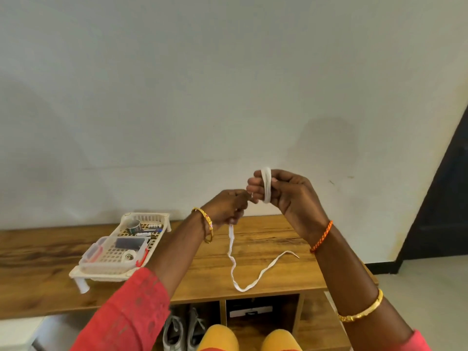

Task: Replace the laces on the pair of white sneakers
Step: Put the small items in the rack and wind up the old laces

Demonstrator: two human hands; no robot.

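A white lace (266,184) is wound in several turns around the fingers of the right hand (286,192), which is curled and raised above the wooden bench (273,239). The same lace is pinched by the closed left hand (228,209), just beside the right, and its free length is draped down onto the bench, its tip lying toward the bench's right side. Below the bench top, a pair of white sneakers (182,330) is seen in an open compartment. A plastic basket (119,252) is set on the bench's left part.
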